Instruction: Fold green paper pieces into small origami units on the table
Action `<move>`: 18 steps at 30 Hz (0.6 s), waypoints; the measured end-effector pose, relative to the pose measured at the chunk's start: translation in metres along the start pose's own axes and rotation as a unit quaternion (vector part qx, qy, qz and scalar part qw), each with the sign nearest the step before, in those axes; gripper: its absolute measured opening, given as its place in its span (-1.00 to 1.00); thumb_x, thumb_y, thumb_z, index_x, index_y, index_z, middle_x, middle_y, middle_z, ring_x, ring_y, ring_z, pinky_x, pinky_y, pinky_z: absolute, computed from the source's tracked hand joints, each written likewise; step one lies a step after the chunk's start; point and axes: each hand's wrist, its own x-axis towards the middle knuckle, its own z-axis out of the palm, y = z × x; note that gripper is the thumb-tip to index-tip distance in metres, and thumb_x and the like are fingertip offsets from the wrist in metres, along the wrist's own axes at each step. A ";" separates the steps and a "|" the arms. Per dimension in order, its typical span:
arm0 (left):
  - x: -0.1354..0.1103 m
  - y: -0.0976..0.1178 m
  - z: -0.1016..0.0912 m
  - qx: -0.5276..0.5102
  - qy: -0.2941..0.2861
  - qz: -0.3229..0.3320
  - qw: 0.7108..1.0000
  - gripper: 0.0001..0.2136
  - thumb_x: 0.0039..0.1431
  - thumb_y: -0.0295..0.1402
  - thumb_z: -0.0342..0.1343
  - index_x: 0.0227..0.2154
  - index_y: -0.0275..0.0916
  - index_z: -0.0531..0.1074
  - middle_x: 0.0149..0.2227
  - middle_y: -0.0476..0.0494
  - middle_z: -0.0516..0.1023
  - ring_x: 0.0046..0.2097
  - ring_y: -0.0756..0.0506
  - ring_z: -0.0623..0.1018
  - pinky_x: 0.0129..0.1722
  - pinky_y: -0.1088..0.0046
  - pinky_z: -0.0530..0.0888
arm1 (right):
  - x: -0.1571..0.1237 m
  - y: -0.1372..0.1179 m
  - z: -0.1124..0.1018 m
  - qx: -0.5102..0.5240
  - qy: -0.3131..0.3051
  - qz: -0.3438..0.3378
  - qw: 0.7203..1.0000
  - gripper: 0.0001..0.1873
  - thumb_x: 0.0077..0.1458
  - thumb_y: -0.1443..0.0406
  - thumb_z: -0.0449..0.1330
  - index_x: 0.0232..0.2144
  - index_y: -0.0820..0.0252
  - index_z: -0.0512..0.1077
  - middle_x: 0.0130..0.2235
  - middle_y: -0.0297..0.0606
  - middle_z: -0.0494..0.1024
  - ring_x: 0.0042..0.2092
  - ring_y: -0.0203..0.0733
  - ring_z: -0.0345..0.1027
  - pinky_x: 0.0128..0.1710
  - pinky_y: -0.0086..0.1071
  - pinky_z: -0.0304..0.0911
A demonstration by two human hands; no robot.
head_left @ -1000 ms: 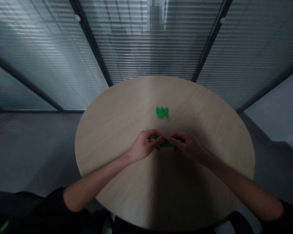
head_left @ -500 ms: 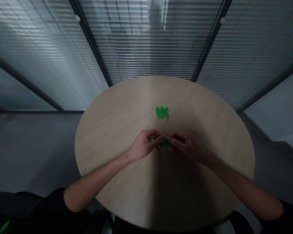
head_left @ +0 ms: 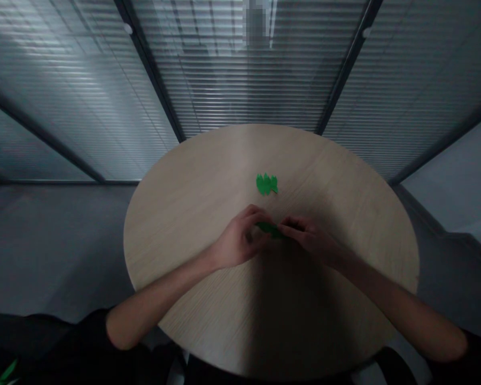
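Head view: left hand (head_left: 240,238) and right hand (head_left: 310,236) both curled, grasping a green cut-out piece (head_left: 270,230) between their fingertips, over a round wooden table (head_left: 200,214) — a small cluster of green leaf-shaped cut-outs (head_left: 266,184) lies untouched just beyond, near the table's middle.

The left hand (head_left: 240,239) and right hand (head_left: 310,238) are hiding part of the green cut-out (head_left: 271,230). The bottom-left corner is cutting off a green object (head_left: 0,372), and pixelation is blurring a bright patch (head_left: 256,21) overhead.

round pale wood table (head_left: 192,214), overlapping green leaf cutouts (head_left: 266,184) near its middle
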 end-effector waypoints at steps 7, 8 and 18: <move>-0.002 -0.013 0.003 0.139 -0.091 0.052 0.985 -0.77 0.17 -0.39 0.22 -0.11 -0.26 0.55 -0.09 -0.29 0.54 -0.08 -0.22 0.53 -0.08 0.20 0.51 | -0.002 0.002 0.000 -0.218 0.018 -0.115 0.969 -0.83 0.19 0.28 0.21 -0.38 0.17 0.59 -0.33 -0.25 0.60 -0.29 -0.15 0.47 -0.28 -0.32 0.29; -0.001 -0.014 0.003 0.152 -0.096 0.058 0.982 -0.78 0.18 -0.39 0.21 -0.11 -0.26 0.55 -0.10 -0.28 0.55 -0.08 -0.23 0.52 -0.08 0.20 0.50 | -0.002 0.003 0.000 -0.236 0.022 -0.123 0.964 -0.84 0.18 0.30 0.22 -0.38 0.17 0.60 -0.31 -0.23 0.59 -0.28 -0.15 0.47 -0.26 -0.32 0.29; -0.001 -0.022 -0.001 0.155 -0.116 0.091 0.977 -0.82 0.34 -0.32 0.12 -0.17 -0.28 0.58 -0.11 -0.30 0.57 -0.07 -0.21 0.50 -0.05 0.22 0.45 | -0.004 0.007 0.002 -0.311 0.034 -0.167 0.935 -0.91 0.16 0.37 0.25 -0.26 0.19 0.55 -0.19 -0.20 0.52 -0.23 -0.17 0.45 -0.18 -0.30 0.31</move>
